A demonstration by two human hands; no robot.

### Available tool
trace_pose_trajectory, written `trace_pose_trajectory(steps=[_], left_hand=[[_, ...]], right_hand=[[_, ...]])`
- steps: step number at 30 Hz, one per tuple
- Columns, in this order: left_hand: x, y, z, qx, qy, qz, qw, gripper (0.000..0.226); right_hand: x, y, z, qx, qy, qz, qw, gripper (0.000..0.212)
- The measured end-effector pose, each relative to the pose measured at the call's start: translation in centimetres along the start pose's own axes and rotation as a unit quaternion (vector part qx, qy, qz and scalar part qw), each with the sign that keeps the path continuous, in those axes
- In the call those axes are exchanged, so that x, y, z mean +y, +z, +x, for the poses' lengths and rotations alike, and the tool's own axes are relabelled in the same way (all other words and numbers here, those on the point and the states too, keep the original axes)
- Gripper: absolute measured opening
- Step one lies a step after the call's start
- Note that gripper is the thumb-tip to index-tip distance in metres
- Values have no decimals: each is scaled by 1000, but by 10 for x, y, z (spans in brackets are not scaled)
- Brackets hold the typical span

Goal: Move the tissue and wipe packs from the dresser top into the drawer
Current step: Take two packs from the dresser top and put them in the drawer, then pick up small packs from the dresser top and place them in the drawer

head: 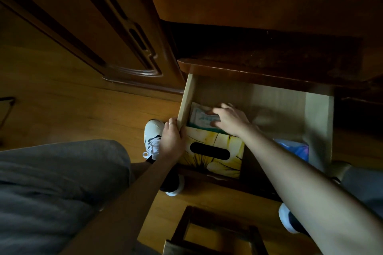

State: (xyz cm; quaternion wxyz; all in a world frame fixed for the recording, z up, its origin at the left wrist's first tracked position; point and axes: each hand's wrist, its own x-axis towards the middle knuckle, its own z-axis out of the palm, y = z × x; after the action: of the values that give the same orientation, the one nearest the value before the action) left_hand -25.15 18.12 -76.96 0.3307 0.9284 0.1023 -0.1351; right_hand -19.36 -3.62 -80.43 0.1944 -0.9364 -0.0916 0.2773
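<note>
The pale wooden drawer (315, 109) stands pulled out below the dark dresser top (248, 66). A yellow flower-print tissue box (219, 163) with a black oval slot lies at the drawer's front left. Behind it sits a pale green-white wipe pack (200, 117). My right hand (230, 119) is on that pack, fingers curled over its right end. My left hand (172, 141) grips the drawer's left front corner, beside the tissue box. A blue-purple pack (298, 148) lies at the drawer's front right, partly hidden by my right forearm.
A wardrobe door (87, 27) rises to the left above the wooden floor (83, 109). My white shoe (152, 136) is beside the drawer's left corner, and my grey trouser leg (51, 188) fills the lower left. A dark wooden frame (211, 234) stands on the floor in front.
</note>
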Motion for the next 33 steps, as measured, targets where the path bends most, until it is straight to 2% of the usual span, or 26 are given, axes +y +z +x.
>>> trace_pose_trajectory(steps=[4,8,10,14,15,18,19,22,24,26,28,31,33], left_hand=[[-1,1,1,2,-2,1,1000,36],[2,3,1,2,-6,13,1000,31],[5,4,3,-9,-15,25,1000,30],[18,-5,3,-53,-43,59,996,35],[23,-8,0,-53,-43,78,995,42],[49,-21,-13,-17,1,115,993,72],[62,-25,-19,-8,26,113,993,73],[113,-46,-38,5,143,98,985,57],[154,-73,-48,44,264,88,960,48],[198,-111,-56,127,390,85,908,36],[243,-157,-62,211,482,60,848,26],[310,-225,-69,310,560,19,768,21],[350,-258,-67,340,564,26,752,18]], right_hand=[[-5,5,-2,1,15,20,1000,38],[6,7,-20,130,54,73,987,60],[19,4,-34,157,105,91,978,60],[43,-5,-71,4,134,63,989,63],[44,-9,-81,2,157,90,983,67],[39,-30,-109,91,213,152,961,70],[36,-42,-118,98,212,164,958,68],[24,-90,-148,88,160,188,965,61],[11,-134,-175,106,106,197,969,49],[-6,-185,-207,168,36,200,965,34],[-25,-238,-242,264,-26,195,944,23],[-50,-316,-287,428,-96,134,889,19],[-59,-365,-302,519,-104,78,845,20]])
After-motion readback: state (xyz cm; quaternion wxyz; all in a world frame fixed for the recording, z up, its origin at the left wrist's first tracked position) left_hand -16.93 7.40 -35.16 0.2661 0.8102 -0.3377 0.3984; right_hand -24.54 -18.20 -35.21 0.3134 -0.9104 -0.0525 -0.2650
